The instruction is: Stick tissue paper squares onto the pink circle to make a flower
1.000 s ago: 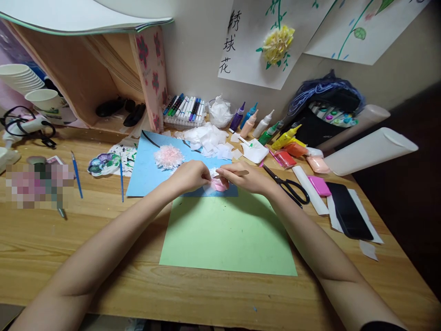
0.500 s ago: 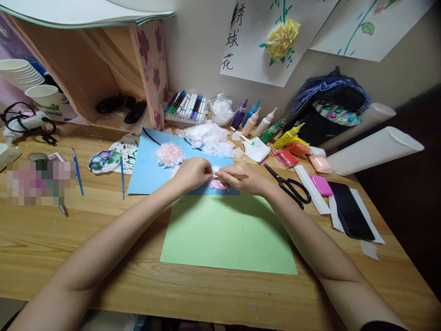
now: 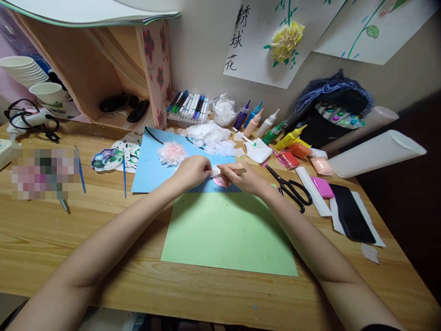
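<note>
in the head view, your left hand point(image 3: 195, 172) and right hand point(image 3: 241, 174) work close together over the near edge of the blue sheet point(image 3: 149, 170), at the pink patch point(image 3: 220, 183). the fingers of your right hand grasp a slim stick point(image 3: 241, 170), its end jutting out toward your wrist. the thumb and forefinger of your left hand are pinched together, with a bit of white tissue point(image 3: 216, 171) just beside their tips; whether they grip it, you can't tell from here.

a second ago a pale scrap showed against the near left side of the pink patch; now it doesn't show there, and a narrow gap filled by the white tissue lies between your two sets of fingertips. the work seems to stay on this one spot. the finished-looking pink flower point(image 3: 172, 153) sits as it did, farther left on the blue sheet.

your fingers hide the stick's working tip and part of the pink patch, so what the tip touches is hard to make out. your left hand and forearm also cover part of the blue sheet. a pixelated patch point(image 3: 44, 174) on the left of the desk point(image 3: 131, 239) can't be read, and the wall drawing point(image 3: 257, 50) is cut off at the top.
</note>
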`<action>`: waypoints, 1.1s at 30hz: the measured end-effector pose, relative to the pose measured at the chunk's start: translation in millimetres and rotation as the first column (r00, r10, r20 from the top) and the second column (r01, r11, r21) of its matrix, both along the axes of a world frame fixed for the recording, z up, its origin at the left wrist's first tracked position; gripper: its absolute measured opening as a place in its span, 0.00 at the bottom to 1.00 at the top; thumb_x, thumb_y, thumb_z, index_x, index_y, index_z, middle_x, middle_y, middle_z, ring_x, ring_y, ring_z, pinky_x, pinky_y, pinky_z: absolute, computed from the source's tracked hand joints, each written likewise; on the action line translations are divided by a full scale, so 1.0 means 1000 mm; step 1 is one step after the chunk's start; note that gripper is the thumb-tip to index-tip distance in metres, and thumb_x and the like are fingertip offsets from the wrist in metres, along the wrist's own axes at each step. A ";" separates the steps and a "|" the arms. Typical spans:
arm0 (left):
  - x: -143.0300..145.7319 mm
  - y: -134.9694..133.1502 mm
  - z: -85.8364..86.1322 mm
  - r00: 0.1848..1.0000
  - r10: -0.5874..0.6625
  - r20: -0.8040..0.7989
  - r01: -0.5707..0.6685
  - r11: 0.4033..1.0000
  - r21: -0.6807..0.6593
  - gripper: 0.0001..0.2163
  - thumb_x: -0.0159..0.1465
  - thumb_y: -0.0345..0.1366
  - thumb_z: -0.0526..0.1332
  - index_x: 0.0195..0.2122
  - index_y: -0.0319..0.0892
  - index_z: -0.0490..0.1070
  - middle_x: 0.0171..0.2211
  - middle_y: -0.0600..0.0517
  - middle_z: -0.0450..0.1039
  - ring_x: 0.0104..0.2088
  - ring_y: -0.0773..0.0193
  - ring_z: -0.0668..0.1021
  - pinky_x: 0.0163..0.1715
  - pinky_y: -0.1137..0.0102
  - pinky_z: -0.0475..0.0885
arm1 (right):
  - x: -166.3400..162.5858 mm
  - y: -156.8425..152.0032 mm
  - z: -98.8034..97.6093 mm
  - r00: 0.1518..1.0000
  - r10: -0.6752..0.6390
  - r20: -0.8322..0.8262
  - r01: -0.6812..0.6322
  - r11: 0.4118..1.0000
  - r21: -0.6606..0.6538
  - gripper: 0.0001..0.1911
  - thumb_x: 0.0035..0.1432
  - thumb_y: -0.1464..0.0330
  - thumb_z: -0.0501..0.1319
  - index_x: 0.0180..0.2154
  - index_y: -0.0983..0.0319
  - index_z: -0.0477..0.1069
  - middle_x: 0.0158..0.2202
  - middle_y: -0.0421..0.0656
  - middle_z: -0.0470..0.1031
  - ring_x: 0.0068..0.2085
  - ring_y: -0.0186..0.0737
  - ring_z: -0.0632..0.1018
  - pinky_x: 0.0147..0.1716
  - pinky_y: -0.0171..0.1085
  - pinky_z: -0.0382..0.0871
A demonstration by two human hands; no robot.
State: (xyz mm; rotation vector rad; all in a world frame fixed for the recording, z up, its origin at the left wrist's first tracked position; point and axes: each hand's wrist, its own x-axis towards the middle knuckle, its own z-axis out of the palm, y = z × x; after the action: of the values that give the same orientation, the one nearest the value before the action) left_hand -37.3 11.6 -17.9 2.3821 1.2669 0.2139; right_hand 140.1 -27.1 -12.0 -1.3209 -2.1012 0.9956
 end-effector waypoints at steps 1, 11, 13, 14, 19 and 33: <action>0.000 0.001 0.000 1.000 0.006 0.000 -0.006 1.000 0.002 0.09 0.58 0.34 0.56 0.31 0.41 0.76 0.30 0.50 0.77 0.30 0.63 0.75 0.27 0.72 0.62 | -0.001 0.001 -0.002 0.996 -0.065 -0.054 0.063 0.997 -0.038 0.26 0.62 0.54 0.48 0.18 0.62 0.63 0.18 0.39 0.70 0.21 0.31 0.71 0.25 0.32 0.63; 0.001 -0.002 0.002 0.999 -0.020 -0.050 0.025 0.995 0.096 0.09 0.57 0.30 0.56 0.31 0.41 0.77 0.31 0.48 0.79 0.32 0.62 0.76 0.32 0.70 0.64 | -0.021 0.014 -0.016 0.860 -0.454 -0.232 0.389 0.879 -0.275 0.29 0.58 0.47 0.50 0.16 0.62 0.63 0.12 0.42 0.70 0.15 0.34 0.73 0.13 0.30 0.63; 0.002 -0.003 0.001 0.998 -0.017 -0.065 0.024 0.994 0.107 0.09 0.57 0.30 0.56 0.31 0.41 0.78 0.31 0.48 0.79 0.33 0.61 0.77 0.33 0.70 0.64 | -0.020 0.014 -0.012 0.868 -0.444 -0.224 0.372 0.879 -0.299 0.30 0.57 0.47 0.50 0.16 0.62 0.64 0.12 0.43 0.71 0.15 0.35 0.73 0.13 0.30 0.63; 0.002 -0.002 0.001 0.998 -0.017 -0.066 0.023 0.994 0.105 0.09 0.57 0.31 0.57 0.31 0.41 0.78 0.32 0.48 0.79 0.33 0.61 0.77 0.33 0.70 0.64 | -0.019 0.014 -0.009 0.867 -0.444 -0.225 0.369 0.876 -0.310 0.30 0.57 0.47 0.50 0.16 0.62 0.64 0.12 0.43 0.71 0.15 0.34 0.72 0.13 0.30 0.62; 0.001 -0.001 0.000 0.999 -0.010 -0.049 0.014 0.996 0.088 0.09 0.57 0.32 0.57 0.32 0.41 0.78 0.32 0.48 0.79 0.34 0.60 0.77 0.33 0.70 0.64 | 0.004 0.021 0.016 0.848 -0.422 -0.321 0.351 0.901 -0.257 0.31 0.58 0.46 0.49 0.16 0.62 0.63 0.11 0.42 0.69 0.13 0.30 0.67 0.12 0.30 0.55; 0.000 0.000 0.001 0.998 -0.016 -0.066 0.021 0.996 0.084 0.10 0.59 0.33 0.57 0.33 0.42 0.78 0.32 0.48 0.79 0.33 0.60 0.77 0.33 0.69 0.65 | 0.010 -0.003 0.013 0.974 0.178 0.138 -0.194 0.975 0.108 0.25 0.66 0.62 0.44 0.19 0.62 0.64 0.19 0.39 0.69 0.23 0.31 0.67 0.28 0.32 0.61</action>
State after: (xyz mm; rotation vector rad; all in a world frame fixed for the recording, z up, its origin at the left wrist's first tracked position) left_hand -37.4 11.1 -16.6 2.4904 1.2881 0.1892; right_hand 149.8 -30.2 1.0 -1.1719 -2.3781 0.8609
